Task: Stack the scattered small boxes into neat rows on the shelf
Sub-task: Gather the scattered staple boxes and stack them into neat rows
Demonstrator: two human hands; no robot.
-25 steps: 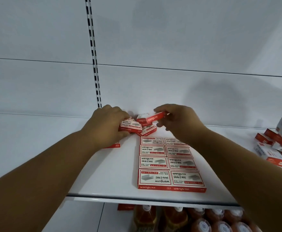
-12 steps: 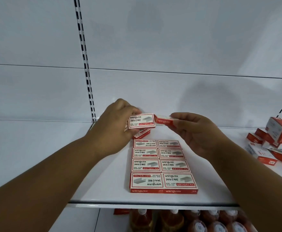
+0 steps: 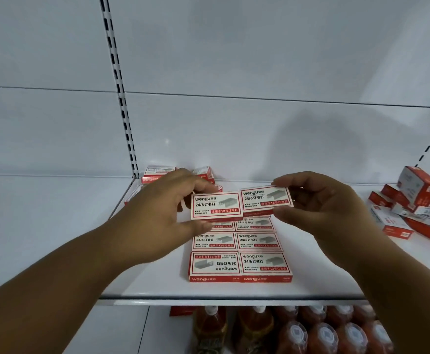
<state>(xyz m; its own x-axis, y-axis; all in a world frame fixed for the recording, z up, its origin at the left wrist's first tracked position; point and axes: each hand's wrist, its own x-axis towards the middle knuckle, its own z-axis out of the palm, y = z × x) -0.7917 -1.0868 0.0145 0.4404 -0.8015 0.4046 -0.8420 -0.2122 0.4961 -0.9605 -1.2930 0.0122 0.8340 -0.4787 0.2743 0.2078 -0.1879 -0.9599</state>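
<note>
now each of the hands pinches one small box: left hand [image 3: 157, 215] its box [image 3: 216, 206], right hand [image 3: 328, 208] its box [image 3: 266, 200], long axes crosswise, edges touching. just below lie the neat rows [image 3: 239, 254] on the shelf [image 3: 157, 282]; loose boxes [image 3: 162, 173] wait behind the left hand.

Two bare forearms enter from the lower corners of the view and end in the left hand [image 3: 157, 218] and the right hand [image 3: 331, 215]. No sleeves, gloves, rings, wristbands or watches cover them. Fingernails are short and unpainted where visible. Each hand shows a thumb and several fingers.
</note>
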